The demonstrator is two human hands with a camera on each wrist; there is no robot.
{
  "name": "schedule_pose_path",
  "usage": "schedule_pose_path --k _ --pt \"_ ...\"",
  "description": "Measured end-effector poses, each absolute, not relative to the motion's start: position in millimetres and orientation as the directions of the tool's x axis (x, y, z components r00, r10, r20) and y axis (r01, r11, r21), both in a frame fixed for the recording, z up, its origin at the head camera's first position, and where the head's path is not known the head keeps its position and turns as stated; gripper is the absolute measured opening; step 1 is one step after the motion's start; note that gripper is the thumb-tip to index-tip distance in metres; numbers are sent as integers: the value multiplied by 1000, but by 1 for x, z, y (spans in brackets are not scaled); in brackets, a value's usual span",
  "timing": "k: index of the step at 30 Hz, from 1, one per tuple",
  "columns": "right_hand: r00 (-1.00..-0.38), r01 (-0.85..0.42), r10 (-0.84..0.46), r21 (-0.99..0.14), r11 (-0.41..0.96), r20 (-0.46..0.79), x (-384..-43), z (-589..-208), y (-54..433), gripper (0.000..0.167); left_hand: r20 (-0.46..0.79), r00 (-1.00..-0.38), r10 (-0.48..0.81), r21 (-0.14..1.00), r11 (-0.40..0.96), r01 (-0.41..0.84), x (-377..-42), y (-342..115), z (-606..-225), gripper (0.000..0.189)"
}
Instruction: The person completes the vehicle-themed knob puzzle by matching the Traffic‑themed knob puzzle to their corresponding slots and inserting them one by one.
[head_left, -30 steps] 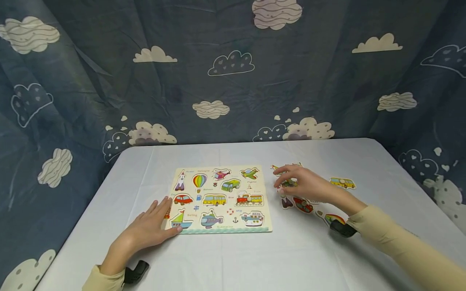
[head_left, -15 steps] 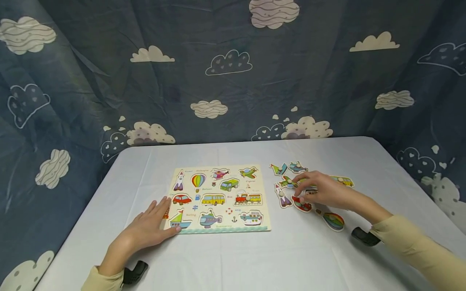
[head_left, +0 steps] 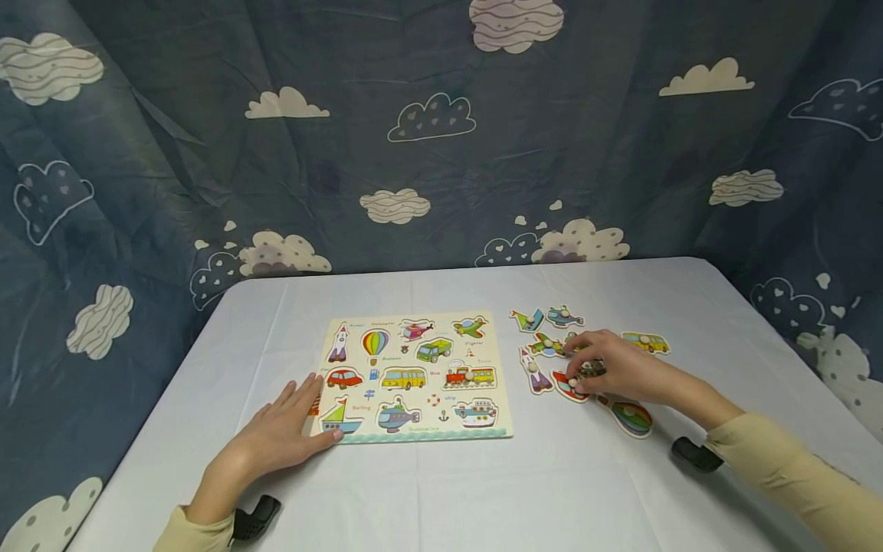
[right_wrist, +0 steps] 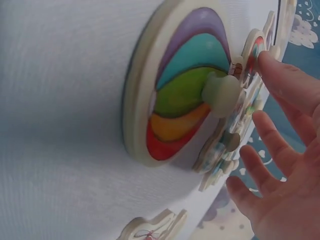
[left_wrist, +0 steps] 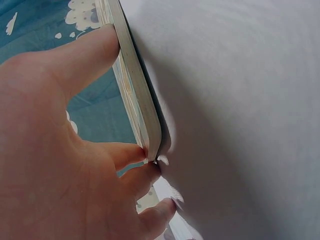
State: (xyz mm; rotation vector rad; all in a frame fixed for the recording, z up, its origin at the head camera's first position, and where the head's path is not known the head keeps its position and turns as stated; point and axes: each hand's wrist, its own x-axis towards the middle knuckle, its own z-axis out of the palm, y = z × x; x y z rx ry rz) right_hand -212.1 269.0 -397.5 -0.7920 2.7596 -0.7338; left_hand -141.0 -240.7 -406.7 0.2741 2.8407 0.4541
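Note:
A cream puzzle board point(head_left: 445, 326) with vehicle pictures lies flat on the white table. At its left edge rests my left hand point(head_left: 279, 433), fingers spread and thumb at the front corner. The left wrist view shows the thumb point(left_wrist: 95, 50) touching the board's edge point(left_wrist: 142, 95). On the right, my right hand point(head_left: 624, 373) reaches over loose knobbed pieces, its thumb and forefinger pinching at the knob of a red puzzle piece point(head_left: 566, 387). In the right wrist view the thumb point(right_wrist: 287, 80) lies against the red piece point(right_wrist: 253, 44); the forefinger's tip is hidden.
Around the right hand lie a balloon piece point(head_left: 632, 419), rocket piece point(head_left: 536, 376), plane piece point(head_left: 543, 345), sailboat piece point(head_left: 527, 320), submarine piece point(head_left: 564, 316) and bus piece point(head_left: 647, 342). Others are partly covered by the hand. A cloud-patterned cloth point(head_left: 441, 69) hangs behind the table.
My right hand has moved right and back toward me, from over the plane and rocket pieces to the red piece, uncovering several pieces. My left hand stays on the board.

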Motion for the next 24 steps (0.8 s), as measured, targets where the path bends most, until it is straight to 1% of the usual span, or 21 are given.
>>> schedule_pose_path --k 5,9,17,24 --pt "-841 -454 -540 -488 745 -42 -213 -400 269 18 -218 -950 221 327 934 143 -141 -241 -407 103" --pt "-826 -475 -561 -477 740 -48 -214 -399 270 22 -219 -950 225 327 934 145 -141 -241 -407 103" --pt "-800 -501 -598 -496 709 -47 -220 -399 271 34 -219 -950 223 325 935 145 -141 -242 -408 102" --pt "-772 -532 -635 -513 674 -32 -223 -402 273 38 -219 -949 229 335 931 147 -141 -242 -407 102"
